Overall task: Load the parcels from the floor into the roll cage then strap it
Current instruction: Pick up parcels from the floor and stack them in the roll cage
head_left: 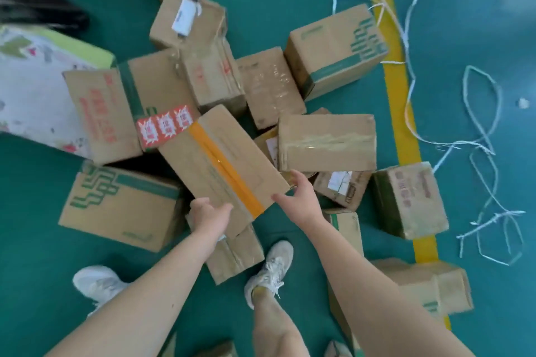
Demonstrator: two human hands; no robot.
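Note:
A pile of several cardboard parcels lies on the green floor. On top of it, tilted, rests a brown parcel with a yellow tape stripe. My left hand grips its near left corner, thumb on the top face. My right hand holds the near right corner, fingers curled round the edge. Around it lie a taped plain parcel, a parcel with green print and a parcel with red stickers. No roll cage is in view.
Loose white strapping cords trail over the floor at the right, across a yellow floor line. A white printed sack lies at the left. My feet in white shoes stand among parcels at the bottom.

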